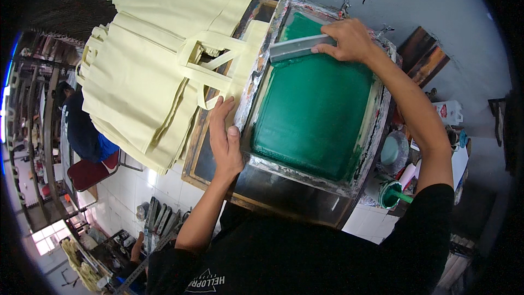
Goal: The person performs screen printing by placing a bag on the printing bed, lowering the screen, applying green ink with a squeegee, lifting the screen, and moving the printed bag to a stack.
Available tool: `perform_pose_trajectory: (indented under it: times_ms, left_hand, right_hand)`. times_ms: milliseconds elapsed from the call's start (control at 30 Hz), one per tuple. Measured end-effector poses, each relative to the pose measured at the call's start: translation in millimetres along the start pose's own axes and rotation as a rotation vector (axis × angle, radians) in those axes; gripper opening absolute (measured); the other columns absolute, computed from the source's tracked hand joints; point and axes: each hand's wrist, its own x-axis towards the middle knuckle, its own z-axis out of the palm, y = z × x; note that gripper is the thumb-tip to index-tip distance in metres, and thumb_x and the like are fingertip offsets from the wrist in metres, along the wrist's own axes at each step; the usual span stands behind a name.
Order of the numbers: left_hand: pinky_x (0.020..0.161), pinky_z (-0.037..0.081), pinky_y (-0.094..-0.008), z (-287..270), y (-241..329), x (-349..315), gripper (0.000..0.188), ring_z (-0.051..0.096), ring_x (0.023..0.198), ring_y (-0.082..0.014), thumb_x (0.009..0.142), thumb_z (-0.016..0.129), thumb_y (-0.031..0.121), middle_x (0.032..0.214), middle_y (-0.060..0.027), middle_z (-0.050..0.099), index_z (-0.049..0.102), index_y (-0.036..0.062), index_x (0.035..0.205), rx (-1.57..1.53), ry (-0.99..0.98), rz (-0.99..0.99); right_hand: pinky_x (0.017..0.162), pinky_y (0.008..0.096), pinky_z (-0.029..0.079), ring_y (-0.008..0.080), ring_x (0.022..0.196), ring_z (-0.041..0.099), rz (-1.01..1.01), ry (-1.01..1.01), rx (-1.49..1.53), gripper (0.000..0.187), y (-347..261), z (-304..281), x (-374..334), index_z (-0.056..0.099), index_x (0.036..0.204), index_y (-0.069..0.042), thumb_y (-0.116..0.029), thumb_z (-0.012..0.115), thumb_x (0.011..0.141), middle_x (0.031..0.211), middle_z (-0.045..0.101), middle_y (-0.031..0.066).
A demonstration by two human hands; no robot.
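My right hand (349,42) is closed on the right end of a grey squeegee (295,49), which lies across the far part of a screen printing frame (297,172). Wet green ink (316,109) covers most of the mesh in front of the blade, with a smaller green patch behind it. My left hand (225,145) is open beside the frame's left edge, fingers stretched out and thumb toward the frame. Its fingertips are close to the handle of a pale yellow tote bag (248,60), which lies partly under the frame.
Stacked pale yellow tote bags (142,76) lie to the left. At right stand a green-stained ink tub (388,194), a pale bowl (390,150) and a white jug (450,112). A person (82,120) is by a red chair (93,172) at far left. Clamps (345,6) line the far side.
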Motion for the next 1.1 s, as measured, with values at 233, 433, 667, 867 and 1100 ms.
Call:
perform_pose_trajectory:
  times_ms: [233,433,667,867,1100]
  left_hand:
    - [0.12,0.027,-0.0468,-2.3,-8.0,-1.8,0.074,0.04,0.145,-0.0376,0.106,0.032,0.061,0.143,-0.0213,0.055,0.054,-0.003,0.137,-0.058,0.021,-0.014]
    - [0.123,0.02,-0.0457,-4.7,-9.4,-5.2,0.082,0.037,0.148,-0.0348,0.106,0.025,0.064,0.147,-0.0232,0.053,0.053,-0.0047,0.14,-0.089,0.021,-0.069]
    - [0.122,0.023,-0.0461,-5.0,-15.0,-2.4,0.078,0.038,0.147,-0.0353,0.107,0.026,0.061,0.142,-0.0234,0.056,0.055,-0.0059,0.136,-0.142,-0.018,-0.046]
    - [0.12,0.026,-0.0458,-8.9,-11.4,-1.9,0.07,0.042,0.144,-0.0382,0.108,0.033,0.053,0.145,-0.026,0.054,0.053,-0.0061,0.138,-0.18,-0.082,0.02]
    - [0.123,0.022,-0.0485,-16.3,4.1,4.7,0.068,0.036,0.148,-0.0376,0.109,0.027,0.05,0.146,-0.0232,0.052,0.051,-0.0063,0.14,-0.185,-0.175,0.008]
  right_hand:
    - [0.061,0.0474,0.051,0.0345,0.07,0.066,-0.202,-0.088,0.082,0.047,-41.8,3.9,5.3,0.065,0.081,-0.01,-0.056,0.073,0.084,0.071,0.064,0.0105]
    - [0.065,0.0471,0.05,0.0334,0.072,0.065,-0.346,-0.159,0.158,0.044,-66.1,-2.4,-2.2,0.061,0.078,-0.009,-0.051,0.075,0.084,0.073,0.062,0.0087]
    - [0.08,0.0453,0.053,0.0326,0.092,0.067,0.039,0.039,0.155,0.019,-58.3,-52.7,-85.6,0.066,0.093,-0.007,-0.019,0.078,0.083,0.093,0.069,0.0086]
    - [0.084,0.0423,0.057,0.0322,0.102,0.069,0.268,0.267,-0.141,0.022,-62.7,-16.4,-115.7,0.066,0.105,-0.006,-0.014,0.073,0.086,0.105,0.071,0.0116]
    - [0.077,0.0502,0.055,0.0376,0.09,0.07,0.427,0.09,-0.043,0.022,-58.9,3.4,-84.9,0.067,0.103,-0.007,-0.028,0.066,0.095,0.094,0.072,0.0162]
